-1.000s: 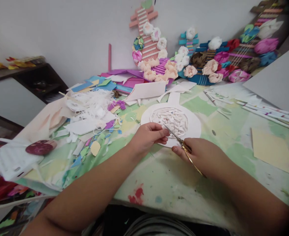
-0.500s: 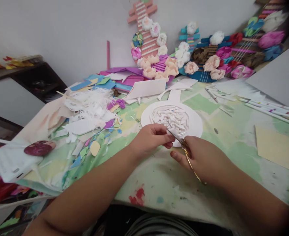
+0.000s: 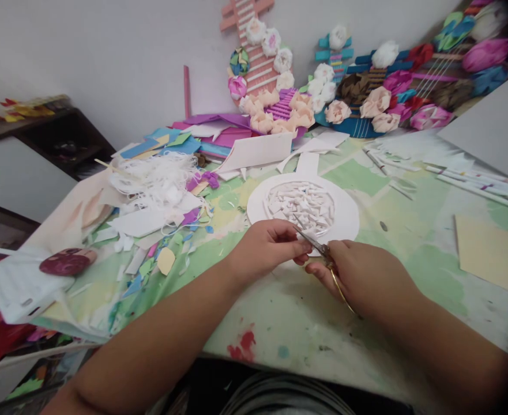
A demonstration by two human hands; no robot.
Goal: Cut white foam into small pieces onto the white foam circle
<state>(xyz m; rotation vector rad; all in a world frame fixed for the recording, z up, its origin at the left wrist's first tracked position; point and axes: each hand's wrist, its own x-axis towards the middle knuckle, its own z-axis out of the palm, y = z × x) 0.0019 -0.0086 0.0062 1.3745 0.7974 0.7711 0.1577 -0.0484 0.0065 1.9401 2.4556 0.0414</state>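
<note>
My right hand (image 3: 366, 279) grips small gold-handled scissors (image 3: 318, 248), their blades pointing up-left over a round white paper cut-out (image 3: 349, 213). My left hand (image 3: 268, 248) is closed in a pinch right at the blades; what it pinches is too small to name. A heap of little white paper snippets (image 3: 301, 204) fills the middle of the cut-out. Both hands hover at its near edge, above the paint-stained green table (image 3: 288, 311).
Scraps of coloured paper and white shreds (image 3: 158, 184) litter the left. Paper-flower decorations (image 3: 357, 86) lean on the wall behind. Rolled paper sticks (image 3: 474, 184) and a cream sheet (image 3: 491, 253) lie at right. A dark red oval object (image 3: 67, 260) sits far left.
The view has tilted a little, so the table things sit slightly higher. Both hands stay together at the cut-out's near edge, the scissors shifted slightly nearer me.
</note>
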